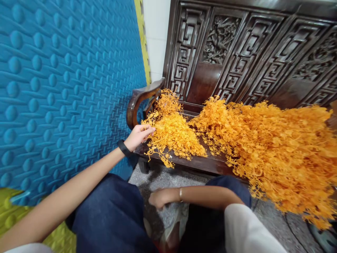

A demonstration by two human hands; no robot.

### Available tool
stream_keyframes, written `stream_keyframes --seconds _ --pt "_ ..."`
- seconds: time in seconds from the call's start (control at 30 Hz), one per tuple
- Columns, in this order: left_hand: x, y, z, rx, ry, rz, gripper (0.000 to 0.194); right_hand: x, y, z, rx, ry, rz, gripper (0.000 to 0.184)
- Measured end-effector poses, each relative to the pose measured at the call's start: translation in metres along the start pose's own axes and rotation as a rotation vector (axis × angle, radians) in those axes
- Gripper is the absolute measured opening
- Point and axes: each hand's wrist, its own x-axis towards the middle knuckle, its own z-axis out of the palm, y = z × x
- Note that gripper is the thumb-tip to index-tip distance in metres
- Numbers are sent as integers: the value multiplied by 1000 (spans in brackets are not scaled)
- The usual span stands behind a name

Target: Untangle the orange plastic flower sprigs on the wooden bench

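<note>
My left hand (pixel 138 136) reaches out to a small pile of orange plastic sprigs (pixel 172 131) on a dark wooden bench (pixel 200 163). Its fingers are pinched on the pile's left edge. A black band circles that wrist. My right hand (pixel 158 198) hangs low between my knees, fingers curled; whether it holds anything is hidden. A much larger heap of the same orange sprigs (pixel 276 151) covers the bench's right side and spills over its front edge.
A blue embossed foam mat (pixel 65 88) stands upright on the left, with a yellow-green mat (pixel 7 211) below it. The bench has a carved back (pixel 237 45) and a curved armrest (pixel 139 100). Grey speckled floor (pixel 165 179) lies beneath.
</note>
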Motion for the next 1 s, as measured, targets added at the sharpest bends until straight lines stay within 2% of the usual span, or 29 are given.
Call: stream_keyframes --seconds 0.03,0.1,0.13,0.17,0.2,0.23,0.3,0.37,0.43,0.5,0.57,0.67,0.73,0.8,0.9,1.0 --pt "0 -1 -1 0 3 -1 32 19 -1 -16 29 -303 -22 20" --pt "1 -4 -4 -1 10 -2 33 62 -3 -60 127 -1122 -18 27" --pt "0 -5 -5 -1 15 -2 33 85 -4 -85 198 -1596 12 30" --pt "0 -5 -6 1 18 2 33 107 -4 -110 272 -1759 111 36" --pt "-1 -5 -6 4 14 5 33 129 -2 -133 352 -1700 207 36" --pt "-1 -5 -7 8 6 9 33 148 3 -152 418 -1563 287 32" --pt "-3 -4 -7 17 -15 10 34 178 21 -177 414 -1207 376 28" --pt "-4 -4 -6 26 -28 4 35 196 49 -183 257 -811 429 29" --pt "-4 -4 -5 29 -28 -4 36 203 80 -176 60 -459 426 28" --pt "-3 -3 -4 29 -33 -8 38 205 106 -164 -78 -200 415 24" --pt "-2 -2 -3 38 -61 -12 41 204 122 -156 -186 -136 345 19" --pt "-1 -2 -2 78 -120 -25 44 205 131 -152 -302 -239 221 22" --pt "0 -4 -3 116 -144 -32 42 207 132 -153 -336 -262 222 25" --pt "0 -7 -3 149 -160 -34 38 209 129 -153 -336 -232 245 31" --pt "0 -11 -4 173 -185 -33 37 210 111 -150 -173 -161 281 30" --pt "0 -13 -4 178 -213 -31 36 208 74 -142 150 -187 309 17"
